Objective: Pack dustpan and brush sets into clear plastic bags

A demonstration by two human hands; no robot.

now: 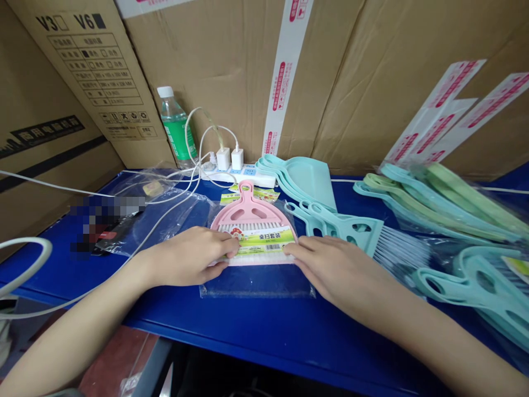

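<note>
A pink dustpan and brush set [248, 212] lies flat in a clear plastic bag [256, 288] on the blue table. Across its white bristles runs a green and yellow label [268, 242]. My left hand [192, 253] has its fingers curled on the set's left edge, with the fingertips at the label's end. On the opposite edge, my right hand [326, 262] grips with its fingertips by the label's right end. Just right of the set are several turquoise brushes [351, 229]; turquoise dustpans [312, 176] are stacked behind them. More labels [264, 194] lie behind the pink handle.
Bagged turquoise and green dustpans [446, 204] and more turquoise brushes [467, 286] cover the right side. A power strip [252, 175] with chargers and white cables stands near a green-labelled bottle [177, 132]. Cardboard boxes [231, 66] wall the back. Clear plastic [165, 215] lies left.
</note>
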